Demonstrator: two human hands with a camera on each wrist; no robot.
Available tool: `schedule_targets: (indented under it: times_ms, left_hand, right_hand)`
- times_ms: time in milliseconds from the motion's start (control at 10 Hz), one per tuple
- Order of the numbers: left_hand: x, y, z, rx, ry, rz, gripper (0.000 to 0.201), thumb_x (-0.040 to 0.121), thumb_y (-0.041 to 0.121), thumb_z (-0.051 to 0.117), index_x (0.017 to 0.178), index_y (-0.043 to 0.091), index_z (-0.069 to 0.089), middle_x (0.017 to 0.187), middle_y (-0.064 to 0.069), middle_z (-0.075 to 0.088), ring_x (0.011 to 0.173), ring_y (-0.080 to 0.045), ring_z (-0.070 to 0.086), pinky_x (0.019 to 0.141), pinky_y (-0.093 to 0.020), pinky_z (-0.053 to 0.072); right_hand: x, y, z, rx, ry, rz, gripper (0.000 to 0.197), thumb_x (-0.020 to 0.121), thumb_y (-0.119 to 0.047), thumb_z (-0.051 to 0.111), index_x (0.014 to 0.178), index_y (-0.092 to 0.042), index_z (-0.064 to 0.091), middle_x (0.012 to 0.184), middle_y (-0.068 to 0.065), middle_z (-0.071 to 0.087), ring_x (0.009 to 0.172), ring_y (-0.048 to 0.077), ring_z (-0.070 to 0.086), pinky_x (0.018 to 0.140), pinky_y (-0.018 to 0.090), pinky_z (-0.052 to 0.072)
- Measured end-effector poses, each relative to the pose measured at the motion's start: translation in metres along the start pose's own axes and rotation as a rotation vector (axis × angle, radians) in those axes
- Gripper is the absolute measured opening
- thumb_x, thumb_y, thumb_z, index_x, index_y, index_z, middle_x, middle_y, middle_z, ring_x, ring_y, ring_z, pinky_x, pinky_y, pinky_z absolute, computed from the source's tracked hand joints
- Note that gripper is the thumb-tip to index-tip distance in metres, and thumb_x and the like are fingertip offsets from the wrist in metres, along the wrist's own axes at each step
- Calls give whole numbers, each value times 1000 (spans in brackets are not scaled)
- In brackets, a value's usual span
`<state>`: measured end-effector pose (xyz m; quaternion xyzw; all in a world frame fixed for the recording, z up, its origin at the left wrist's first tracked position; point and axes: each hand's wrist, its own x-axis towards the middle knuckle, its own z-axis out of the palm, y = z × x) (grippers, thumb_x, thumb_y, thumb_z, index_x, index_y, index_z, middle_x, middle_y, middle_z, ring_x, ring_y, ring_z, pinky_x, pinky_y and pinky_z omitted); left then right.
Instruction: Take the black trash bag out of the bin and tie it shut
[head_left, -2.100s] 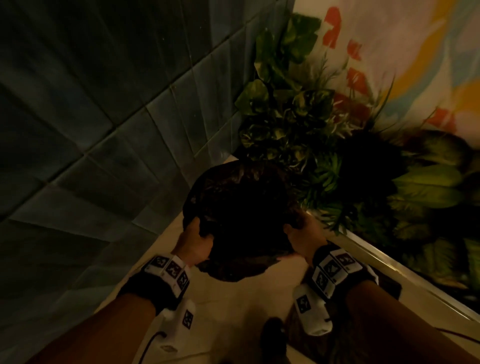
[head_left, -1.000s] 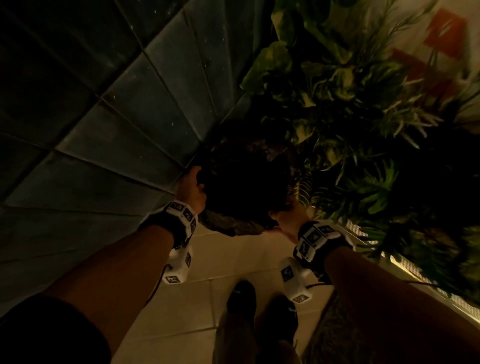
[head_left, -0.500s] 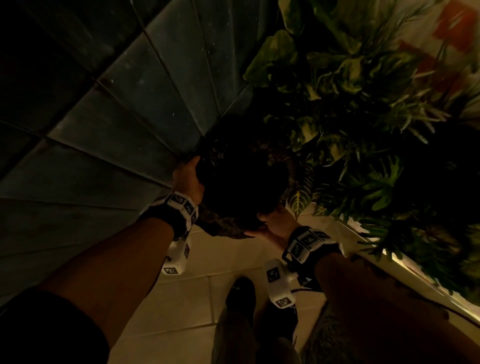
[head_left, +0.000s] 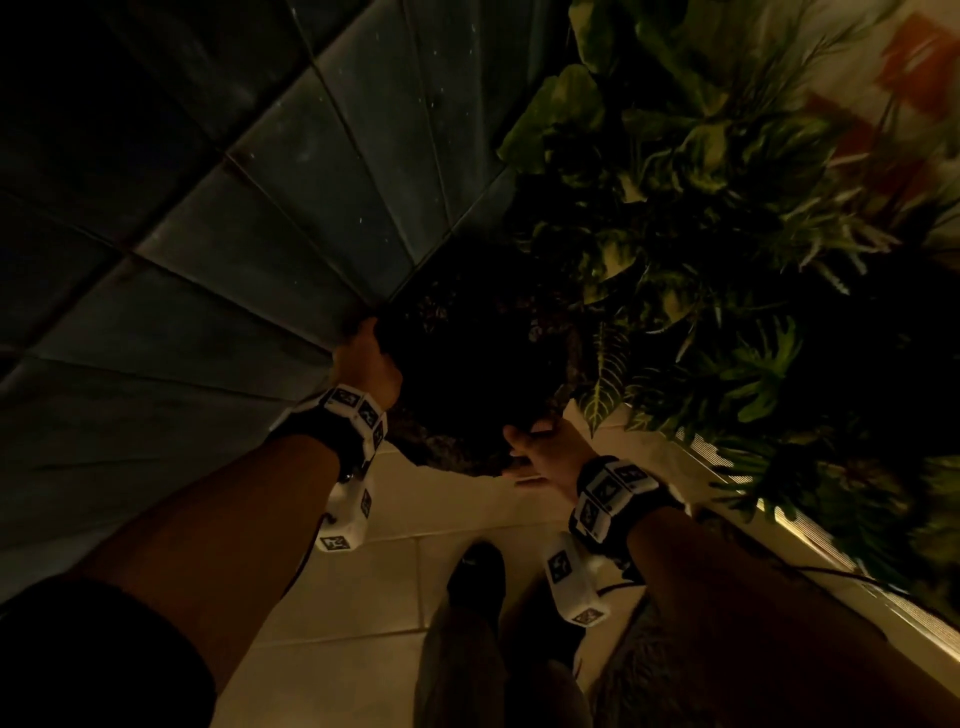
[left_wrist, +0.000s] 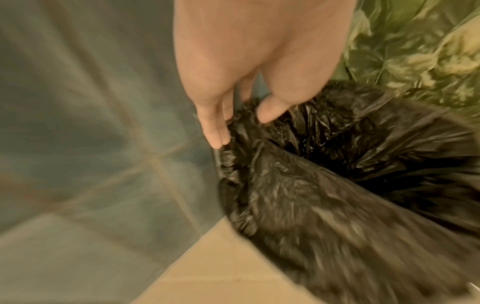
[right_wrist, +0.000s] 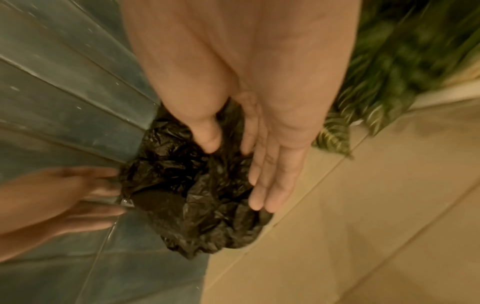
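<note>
The black trash bag (head_left: 467, 358) sits in the corner with its mouth open, and the bin under it is hidden. My left hand (head_left: 370, 358) holds the rim on the far left side. In the left wrist view that hand (left_wrist: 240, 123) pinches crumpled rim plastic (left_wrist: 324, 185) between thumb and fingers. My right hand (head_left: 532, 444) is at the near right of the rim. In the right wrist view it (right_wrist: 228, 148) has its thumb inside the bag (right_wrist: 192, 185) and a finger behind the edge, pinching it, with the other fingers straight along the outside.
A dark tiled wall (head_left: 270, 270) stands right behind and left of the bag. Leafy plants (head_left: 727, 234) crowd its right side above a lit ledge (head_left: 810, 535). Beige floor tiles (head_left: 363, 613) lie below, with my shoes (head_left: 475, 577) close to the bag.
The view has drawn closer to the bag. My left hand slid up the left side of the rim. My right hand shifted from the right side to the near edge.
</note>
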<state>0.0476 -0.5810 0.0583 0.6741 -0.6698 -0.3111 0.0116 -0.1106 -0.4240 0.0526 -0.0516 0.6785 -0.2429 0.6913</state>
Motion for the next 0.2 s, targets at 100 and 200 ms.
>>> schedule_targets:
  times_ms: [100, 200]
  left_hand:
    - [-23, -8, -15, -69, 17, 66, 50, 87, 2, 53, 136, 8, 44, 129, -18, 55, 117, -34, 52, 98, -36, 39]
    - [-55, -33, -31, 49, -24, 166, 47, 82, 21, 55, 128, 12, 53, 124, -8, 58, 116, -28, 53, 99, -35, 41]
  right_hand:
    - [-30, -2, -16, 0, 3, 59, 19, 99, -23, 44, 114, -10, 44, 138, 20, 49, 110, 40, 59, 92, 47, 49]
    - [-69, 7, -25, -32, 27, 67, 31, 100, -15, 37, 122, 6, 46, 136, 22, 52, 78, 27, 60, 76, 38, 50]
